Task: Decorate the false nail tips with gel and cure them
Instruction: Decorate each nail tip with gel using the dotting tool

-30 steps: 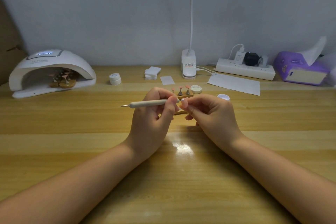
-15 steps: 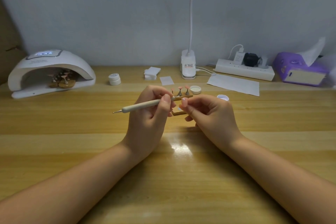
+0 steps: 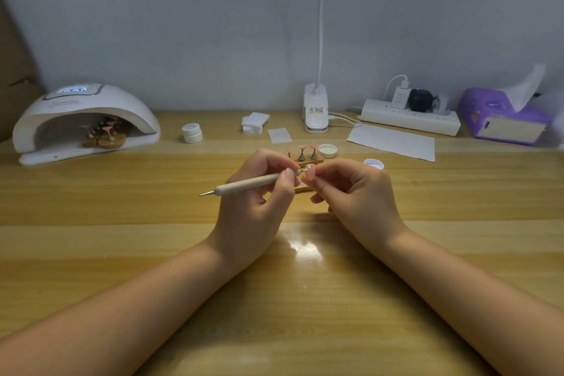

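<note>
Now left grip (image 3: pixel 253 204): pen (image 3: pixel 253 184) | right grip (image 3: pixel 357 195): pink tip (image 3: pixel 310 174) | lamp (image 3: pixel 85 122): tips inside

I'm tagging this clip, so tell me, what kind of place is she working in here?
Most likely a home nail-art desk rather than a salon: a white curing lamp with nail tips on stands inside it, small gel pots on the wooden table, and household clutter at the wall, namely a power strip and a purple tissue box.

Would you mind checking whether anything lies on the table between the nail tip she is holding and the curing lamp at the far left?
Only the small white jar stands near that path from the nail tip to the curing lamp, whose opening already holds stands.
</note>
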Motion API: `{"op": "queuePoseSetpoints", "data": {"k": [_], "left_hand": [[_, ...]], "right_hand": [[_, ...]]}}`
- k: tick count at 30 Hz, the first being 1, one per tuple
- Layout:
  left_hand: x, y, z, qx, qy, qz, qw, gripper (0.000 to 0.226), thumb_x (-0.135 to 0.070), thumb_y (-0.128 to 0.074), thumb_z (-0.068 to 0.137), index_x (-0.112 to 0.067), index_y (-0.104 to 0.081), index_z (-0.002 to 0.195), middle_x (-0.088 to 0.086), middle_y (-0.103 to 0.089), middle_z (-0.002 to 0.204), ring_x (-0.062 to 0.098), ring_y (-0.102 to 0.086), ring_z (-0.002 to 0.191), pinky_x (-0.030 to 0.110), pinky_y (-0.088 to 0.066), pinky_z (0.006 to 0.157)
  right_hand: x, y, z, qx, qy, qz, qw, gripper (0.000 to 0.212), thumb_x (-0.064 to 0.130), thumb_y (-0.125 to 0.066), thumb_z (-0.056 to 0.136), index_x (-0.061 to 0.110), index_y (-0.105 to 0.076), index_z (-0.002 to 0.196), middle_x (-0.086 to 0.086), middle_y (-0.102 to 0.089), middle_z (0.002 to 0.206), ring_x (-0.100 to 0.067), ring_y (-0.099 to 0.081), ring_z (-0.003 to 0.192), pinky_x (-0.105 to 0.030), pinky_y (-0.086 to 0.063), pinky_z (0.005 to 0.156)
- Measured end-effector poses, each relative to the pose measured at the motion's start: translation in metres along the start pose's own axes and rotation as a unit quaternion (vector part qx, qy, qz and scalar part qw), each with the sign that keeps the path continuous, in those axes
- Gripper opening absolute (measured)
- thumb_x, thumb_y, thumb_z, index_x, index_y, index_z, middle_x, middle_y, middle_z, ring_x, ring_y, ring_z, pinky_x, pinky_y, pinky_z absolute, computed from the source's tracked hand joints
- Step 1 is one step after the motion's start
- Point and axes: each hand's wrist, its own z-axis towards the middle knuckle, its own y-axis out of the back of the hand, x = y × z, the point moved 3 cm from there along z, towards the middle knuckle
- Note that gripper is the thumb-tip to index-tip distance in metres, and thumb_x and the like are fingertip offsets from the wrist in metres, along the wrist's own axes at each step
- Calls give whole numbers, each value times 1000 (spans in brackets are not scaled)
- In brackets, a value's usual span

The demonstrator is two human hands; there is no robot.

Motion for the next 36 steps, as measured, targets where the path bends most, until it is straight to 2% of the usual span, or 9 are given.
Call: {"op": "queuePoseSetpoints", "data": {"k": [3,9,15,24,28,36], "left_hand": [[1,0,0,3,7,1,1000,23,-23,-52,88,-2,-61,92,11,-63,80,26,-63,75,53,-52,64],[4,0,0,-1,33,-16,999,11,-15,-55,90,-6,-61,90,9,-63,80,23,-64,76,51,-54,65],[5,-1,0,10,36,-29,999,9,-8,-53,90,-4,-61,91,5,-64,79,15,-64,74,35,-56,65],[4,-1,0,11,26,-26,999,8,-9,-53,91,-8,-61,91,6,-64,79,19,-64,75,39,-56,64],[3,0,0,-15,20,-32,999,8,-10,-52,91,-10,-60,91,7,-64,79,20,-64,74,34,-56,62],[3,2,0,-21,10,-28,999,7,-20,-52,92,-16,-59,93,7,-64,80,23,-64,74,40,-57,64]], "right_hand": [[1,0,0,1,4,-1,1000,12,8,-72,83,11,-73,94,2,-73,85,-9,-70,69,-23,-58,61],[0,0,0,4,7,-11,1000,13,9,-72,83,10,-73,96,1,-73,85,-11,-71,69,-31,-60,63],[0,0,0,4,3,-2,1000,11,8,-72,83,9,-74,94,1,-73,85,-11,-71,70,-31,-60,64],[-1,0,0,7,2,-12,1000,12,11,-72,83,11,-74,95,1,-74,83,-14,-71,69,-36,-60,64],[1,-1,-1,4,2,-1,1000,12,11,-72,83,12,-73,94,1,-74,84,-12,-71,71,-32,-60,63],[4,0,-1,1,-2,11,1000,11,12,-72,83,18,-71,92,2,-73,81,-9,-70,67,-18,-55,59]]}}
